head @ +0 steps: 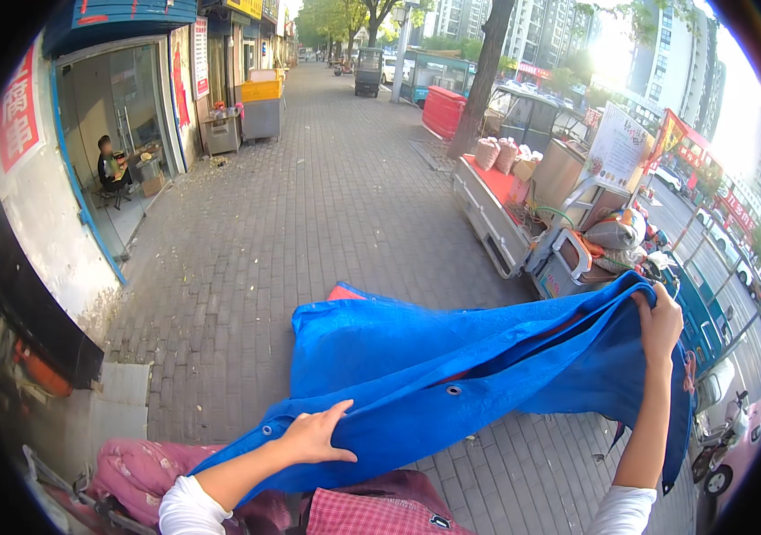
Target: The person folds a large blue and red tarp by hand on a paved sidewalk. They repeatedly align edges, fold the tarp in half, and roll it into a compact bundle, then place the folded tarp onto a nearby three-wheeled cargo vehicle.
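Note:
A large blue tarpaulin (380,361) with metal eyelets and a red underside spreads in folds across the space before me. My right hand (661,324) grips a bunched, folded edge of it, raised at the right. My left hand (317,433) lies over the tarpaulin's near left part with thumb and fingers spread; whether it presses on the sheet I cannot tell. Below the near edge is a pink checked cloth (374,511). A pink quilted cover (143,471) is bunched beside my left forearm, partly under the tarpaulin.
A loaded cargo tricycle (494,221) with sacks and a signboard (618,144) stands ahead right. Beyond it are a tree trunk (484,80) and a red-covered stall (444,110). A seated person (113,167) is inside a glass doorway at left. A pink vehicle (742,448) stands at right.

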The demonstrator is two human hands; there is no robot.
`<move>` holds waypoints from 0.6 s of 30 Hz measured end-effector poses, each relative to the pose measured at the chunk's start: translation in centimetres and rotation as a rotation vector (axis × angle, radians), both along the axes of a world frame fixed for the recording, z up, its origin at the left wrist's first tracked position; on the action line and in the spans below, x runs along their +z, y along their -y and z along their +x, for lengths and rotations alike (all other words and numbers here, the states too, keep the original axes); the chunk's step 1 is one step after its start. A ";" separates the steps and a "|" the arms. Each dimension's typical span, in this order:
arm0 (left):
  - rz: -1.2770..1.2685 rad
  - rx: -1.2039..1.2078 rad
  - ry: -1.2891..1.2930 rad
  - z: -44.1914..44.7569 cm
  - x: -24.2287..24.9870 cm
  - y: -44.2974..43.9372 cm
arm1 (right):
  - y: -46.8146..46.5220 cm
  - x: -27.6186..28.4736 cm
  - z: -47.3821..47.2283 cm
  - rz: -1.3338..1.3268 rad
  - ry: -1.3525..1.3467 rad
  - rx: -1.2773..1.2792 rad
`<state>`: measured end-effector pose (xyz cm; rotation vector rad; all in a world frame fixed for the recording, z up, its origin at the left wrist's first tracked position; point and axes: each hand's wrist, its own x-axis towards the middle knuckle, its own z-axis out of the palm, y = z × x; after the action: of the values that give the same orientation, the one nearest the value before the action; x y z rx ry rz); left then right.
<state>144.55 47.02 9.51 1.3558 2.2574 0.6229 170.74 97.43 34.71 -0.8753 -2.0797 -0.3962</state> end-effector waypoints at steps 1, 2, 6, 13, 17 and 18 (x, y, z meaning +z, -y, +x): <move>0.076 0.031 -0.001 1.3 -1.2 -0.1 | 0.1 0.1 -0.1 -0.033 -0.002 -0.026; 0.105 0.067 -0.066 2.1 -2.4 -0.2 | 0.2 0.2 -0.1 0.005 -0.016 -0.023; 0.309 0.186 -0.361 3.6 -6.9 -1.1 | 0.0 0.4 0.0 -0.037 -0.007 -0.077; 0.708 -0.108 -0.391 -3.8 -7.5 -1.7 | -1.8 -0.2 -0.7 0.065 -0.062 -0.070; 0.655 -0.186 -0.463 -6.1 -2.8 -3.6 | -2.9 -0.1 -1.2 0.015 -0.040 -0.079; 0.599 -0.134 -0.355 -5.9 -1.5 -4.3 | -3.0 0.0 -1.2 0.009 -0.033 -0.082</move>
<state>138.70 51.28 8.01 2.0184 2.3107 1.1513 169.53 100.48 34.67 -0.9574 -2.0154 -0.4314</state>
